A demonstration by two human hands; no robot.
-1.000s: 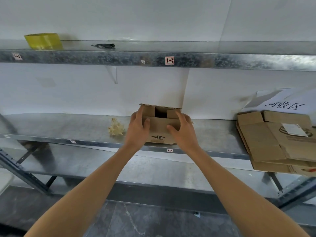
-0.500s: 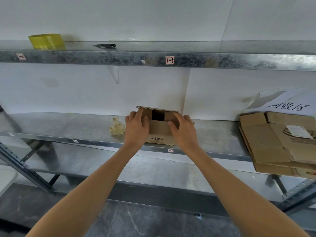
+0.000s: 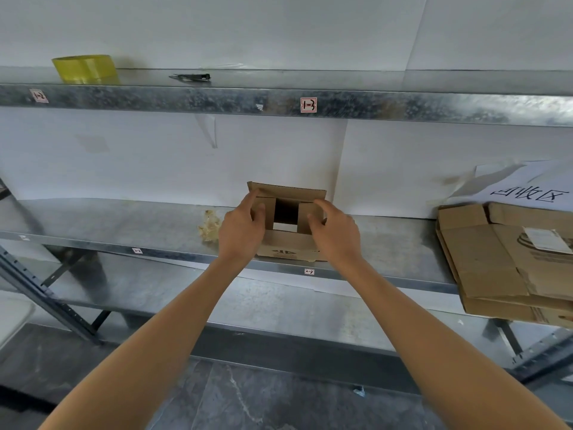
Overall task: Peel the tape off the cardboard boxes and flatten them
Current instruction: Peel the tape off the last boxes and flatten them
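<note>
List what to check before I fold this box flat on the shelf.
1. Grip of left hand on left flap of box: ok.
2. Grip of right hand on right flap: ok.
3. Top flaps open: ok, the inside shows.
4. Box empty: ok, nothing seen inside.
5. All tape off: cannot tell; a tape wad lies left of the box, but the underside is hidden.
6. Place for the flat box: ok, the flat stack lies at the right on the shelf, apart from the box.
</note>
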